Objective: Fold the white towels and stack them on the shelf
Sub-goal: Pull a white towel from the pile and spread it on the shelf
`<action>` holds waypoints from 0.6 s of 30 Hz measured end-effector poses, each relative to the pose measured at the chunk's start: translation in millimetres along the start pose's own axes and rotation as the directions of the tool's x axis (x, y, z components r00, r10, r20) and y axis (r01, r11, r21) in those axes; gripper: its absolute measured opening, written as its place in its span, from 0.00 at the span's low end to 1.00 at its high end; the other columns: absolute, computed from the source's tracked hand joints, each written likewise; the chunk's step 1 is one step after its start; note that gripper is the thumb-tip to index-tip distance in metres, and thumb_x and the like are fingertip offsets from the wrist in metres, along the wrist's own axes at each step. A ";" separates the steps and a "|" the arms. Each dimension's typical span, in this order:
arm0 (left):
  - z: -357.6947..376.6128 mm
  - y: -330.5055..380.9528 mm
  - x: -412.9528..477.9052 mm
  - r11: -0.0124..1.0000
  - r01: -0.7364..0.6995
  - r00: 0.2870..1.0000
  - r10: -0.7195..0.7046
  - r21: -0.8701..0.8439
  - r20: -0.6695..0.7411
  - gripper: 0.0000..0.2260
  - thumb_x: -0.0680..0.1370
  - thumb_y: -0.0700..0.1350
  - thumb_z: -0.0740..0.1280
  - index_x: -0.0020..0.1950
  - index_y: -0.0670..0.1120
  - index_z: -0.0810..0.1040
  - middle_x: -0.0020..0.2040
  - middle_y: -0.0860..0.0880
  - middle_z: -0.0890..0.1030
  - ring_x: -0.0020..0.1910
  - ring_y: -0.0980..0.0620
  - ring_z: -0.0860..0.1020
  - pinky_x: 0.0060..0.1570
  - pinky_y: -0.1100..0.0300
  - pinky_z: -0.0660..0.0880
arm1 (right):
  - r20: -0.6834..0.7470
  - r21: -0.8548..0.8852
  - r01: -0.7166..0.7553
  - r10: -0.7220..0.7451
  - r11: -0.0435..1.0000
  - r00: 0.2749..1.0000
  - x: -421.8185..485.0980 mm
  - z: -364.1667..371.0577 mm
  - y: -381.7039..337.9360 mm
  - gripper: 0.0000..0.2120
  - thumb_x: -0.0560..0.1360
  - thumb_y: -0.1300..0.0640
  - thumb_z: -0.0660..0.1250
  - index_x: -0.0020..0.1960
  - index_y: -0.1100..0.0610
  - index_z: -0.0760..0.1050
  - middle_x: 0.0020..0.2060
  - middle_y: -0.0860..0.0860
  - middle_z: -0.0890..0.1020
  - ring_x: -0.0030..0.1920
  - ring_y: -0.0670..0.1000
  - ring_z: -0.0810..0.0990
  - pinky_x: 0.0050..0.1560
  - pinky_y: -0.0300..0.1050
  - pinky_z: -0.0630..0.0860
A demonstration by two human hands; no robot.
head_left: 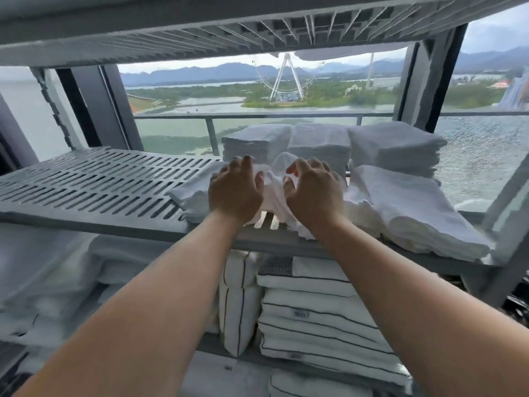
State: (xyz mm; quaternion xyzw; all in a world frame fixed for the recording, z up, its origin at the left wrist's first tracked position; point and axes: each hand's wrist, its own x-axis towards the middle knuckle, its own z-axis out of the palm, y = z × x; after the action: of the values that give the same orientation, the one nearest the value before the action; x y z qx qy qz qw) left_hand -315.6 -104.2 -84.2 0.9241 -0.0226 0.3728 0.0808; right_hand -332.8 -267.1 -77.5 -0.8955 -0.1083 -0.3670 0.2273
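Note:
A crumpled white towel [276, 193] lies on the grey slatted shelf [94, 181], bunched up between my two hands. My left hand [234, 193] pinches its left part with curled fingers. My right hand [313, 193] grips its right part, fingers bent over the cloth. Three neat stacks of folded white towels [317, 144] stand behind it at the back of the shelf. A lower pile of folded white towels [412, 207] lies to the right, near the shelf's front edge.
The shelf above [200, 30] hangs low over my hands. Below, folded striped linens [315, 319] fill the lower shelf. Dark uprights [94, 107] frame a window behind. The left half of the slatted shelf is bare.

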 end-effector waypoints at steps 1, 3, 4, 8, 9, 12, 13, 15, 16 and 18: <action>0.6 -16.1 2.7 1.000 0.009 1.000 -0.010 0.023 0.016 0.17 0.82 0.56 0.56 0.64 0.46 0.72 0.59 0.42 0.79 0.55 0.40 0.79 0.54 0.48 0.73 | 0.000 -0.001 0.019 -0.019 1.000 1.000 3.2 9.4 -12.7 0.11 0.78 0.48 0.63 0.57 0.52 0.77 0.54 0.51 0.81 0.57 0.54 0.77 0.59 0.51 0.71; 3.2 -47.6 10.4 0.998 0.051 0.996 -0.052 0.027 0.067 0.18 0.81 0.56 0.58 0.65 0.46 0.72 0.60 0.41 0.79 0.56 0.40 0.79 0.55 0.48 0.73 | 0.006 -0.035 0.038 -0.038 0.999 0.999 10.1 28.4 -36.2 0.12 0.77 0.49 0.64 0.59 0.51 0.76 0.55 0.51 0.81 0.59 0.55 0.77 0.62 0.52 0.70; 4.4 -62.7 16.0 0.995 0.100 0.988 -0.099 -0.002 0.121 0.19 0.81 0.57 0.59 0.66 0.47 0.72 0.61 0.42 0.79 0.58 0.39 0.78 0.57 0.47 0.73 | 0.007 -0.063 0.039 -0.039 0.997 0.999 14.3 37.7 -47.4 0.13 0.76 0.50 0.65 0.59 0.51 0.76 0.56 0.52 0.81 0.59 0.55 0.77 0.62 0.52 0.69; 11.0 -114.2 36.0 0.949 0.277 0.835 -0.163 -0.147 0.525 0.29 0.78 0.67 0.59 0.74 0.52 0.69 0.73 0.45 0.73 0.69 0.43 0.72 0.64 0.48 0.70 | 0.076 -0.213 0.084 -0.070 0.973 0.995 32.5 73.5 -89.0 0.17 0.75 0.57 0.66 0.63 0.53 0.76 0.57 0.54 0.80 0.59 0.56 0.77 0.60 0.52 0.71; 13.4 -123.5 36.6 0.964 0.219 0.799 -0.086 -0.154 0.596 0.32 0.77 0.69 0.60 0.75 0.53 0.68 0.75 0.47 0.71 0.71 0.44 0.71 0.64 0.49 0.68 | 0.111 -0.226 0.065 -0.040 0.972 0.993 36.6 82.3 -96.9 0.17 0.74 0.59 0.66 0.63 0.52 0.75 0.58 0.55 0.79 0.59 0.56 0.77 0.58 0.53 0.73; 20.5 -147.4 38.1 0.981 0.083 0.775 0.046 -0.174 0.630 0.33 0.74 0.67 0.67 0.76 0.55 0.67 0.75 0.50 0.71 0.71 0.47 0.70 0.56 0.52 0.66 | 0.194 -0.284 -0.138 0.198 0.949 0.961 46.6 103.6 -110.1 0.19 0.75 0.64 0.61 0.65 0.53 0.73 0.60 0.58 0.76 0.60 0.60 0.77 0.59 0.59 0.74; 23.4 -155.2 40.6 0.981 0.074 0.790 0.052 -0.179 0.610 0.33 0.74 0.66 0.68 0.76 0.55 0.67 0.74 0.50 0.72 0.71 0.47 0.71 0.59 0.52 0.68 | 0.220 -0.345 -0.198 0.284 0.917 0.933 48.5 109.3 -111.6 0.20 0.76 0.64 0.59 0.66 0.53 0.72 0.60 0.58 0.76 0.60 0.61 0.76 0.61 0.60 0.71; 29.8 -167.8 45.3 0.982 0.072 0.813 0.045 -0.177 0.580 0.28 0.75 0.61 0.69 0.74 0.56 0.70 0.70 0.48 0.75 0.68 0.46 0.74 0.62 0.51 0.72 | 0.257 -0.446 -0.272 0.413 0.853 0.874 50.3 119.7 -112.8 0.20 0.77 0.62 0.57 0.68 0.57 0.69 0.62 0.60 0.74 0.62 0.63 0.74 0.63 0.60 0.69; 32.6 -171.8 47.0 0.983 0.059 0.826 0.050 -0.176 0.562 0.23 0.76 0.58 0.68 0.70 0.55 0.73 0.67 0.47 0.78 0.65 0.45 0.75 0.61 0.51 0.74 | 0.264 -0.467 -0.297 0.452 0.833 0.852 50.8 125.3 -113.3 0.21 0.77 0.61 0.57 0.69 0.60 0.68 0.63 0.61 0.74 0.63 0.64 0.73 0.63 0.60 0.70; 38.2 -176.9 49.8 0.983 0.013 0.857 0.084 -0.185 0.509 0.12 0.76 0.54 0.67 0.58 0.53 0.77 0.58 0.45 0.82 0.58 0.43 0.78 0.54 0.51 0.76 | 0.273 -0.501 -0.314 0.492 0.806 0.827 53.3 136.5 -115.0 0.23 0.76 0.59 0.57 0.71 0.61 0.65 0.65 0.62 0.74 0.65 0.64 0.72 0.65 0.59 0.69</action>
State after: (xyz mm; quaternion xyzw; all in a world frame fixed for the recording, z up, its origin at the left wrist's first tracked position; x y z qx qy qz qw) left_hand -235.5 64.8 -100.3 0.9781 -0.0944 0.1105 0.1488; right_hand -253.6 -98.9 -87.7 -0.9794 0.1302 -0.1378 0.0693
